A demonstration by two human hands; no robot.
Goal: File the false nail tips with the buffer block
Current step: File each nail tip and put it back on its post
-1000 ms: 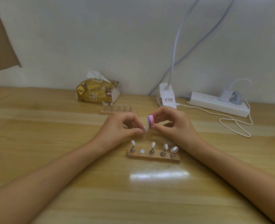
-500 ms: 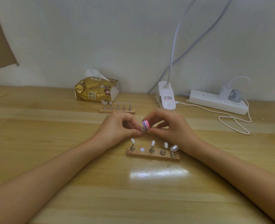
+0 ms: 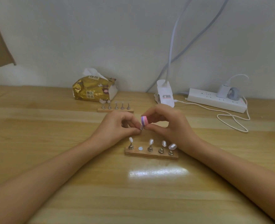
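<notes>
Pinching a small nail tip (image 3: 141, 127) in my left hand (image 3: 117, 126), I grip the buffer block (image 3: 144, 120) in my right hand (image 3: 170, 125), just against it; too much pressure may flick the nail tip away.

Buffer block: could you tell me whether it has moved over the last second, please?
Yes. The buffer block in the right hand has shifted slightly left, judged against the near wooden stand.
</notes>
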